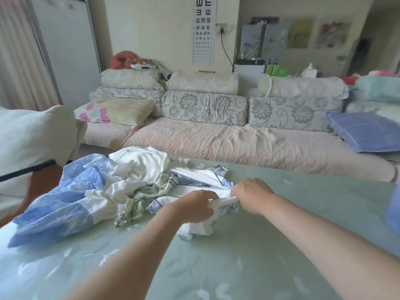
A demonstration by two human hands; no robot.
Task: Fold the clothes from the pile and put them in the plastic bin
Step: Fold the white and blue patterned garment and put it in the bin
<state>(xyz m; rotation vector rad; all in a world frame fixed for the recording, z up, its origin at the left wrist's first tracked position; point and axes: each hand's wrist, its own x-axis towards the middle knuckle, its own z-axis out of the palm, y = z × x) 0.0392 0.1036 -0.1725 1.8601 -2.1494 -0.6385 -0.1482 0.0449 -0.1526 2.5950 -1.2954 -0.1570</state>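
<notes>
the fingers of both hands are curled under and hidden by the cloth they hold, so the exact grip is hard to make out. the left hand (194, 205) and the right hand (251, 194) sit close together, each clutching a bunched edge of a white garment with blue print (226, 200), and a short strip of it is pulled taut between them. the rest of that garment lies crumpled on the pale green tabletop (281, 224), partly under the left hand.

just left of it the pile of clothes (129, 180) is tangled. a crinkled blue and white piece (65, 202) spreads toward the tabletop's left edge, a white piece (147, 161) sits at the back and a small green patterned piece (132, 210) lies in front. where one item ends and the next begins cannot be told.

at the right border a blurred blue shape (392, 213) is cut off and unreadable. a pale cushion (32, 135) fills the left side, with a dark rod (28, 168) below it. beyond the tabletop stands a sofa (216, 137) with a folded blue cloth (365, 135) on it, and an eye chart (204, 29) hangs above.
</notes>
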